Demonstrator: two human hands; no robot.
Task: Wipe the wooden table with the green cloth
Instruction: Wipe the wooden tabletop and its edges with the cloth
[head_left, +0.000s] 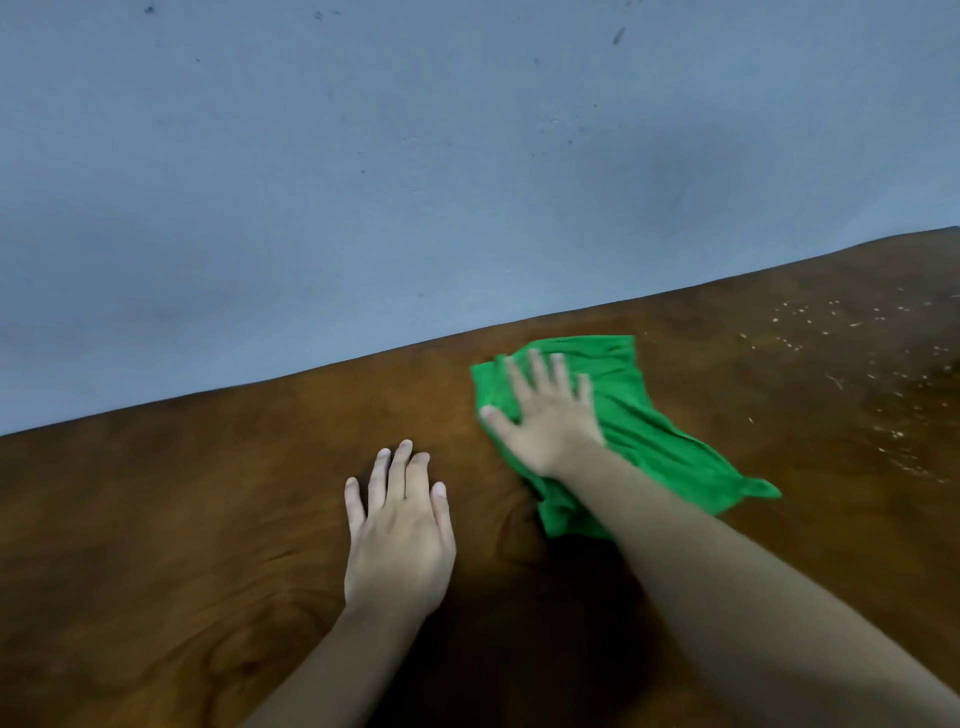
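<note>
A green cloth (641, 415) lies spread on the dark wooden table (208, 509), near its far edge. My right hand (545, 415) presses flat on the cloth's left part, fingers spread and slightly blurred. The cloth trails out to the right from under my palm and forearm. My left hand (397, 535) rests flat on the bare wood to the left of the cloth, fingers extended, holding nothing.
Pale crumbs or specks (852, 353) are scattered over the table's right part. A blue-grey wall (415, 156) stands right behind the table's far edge.
</note>
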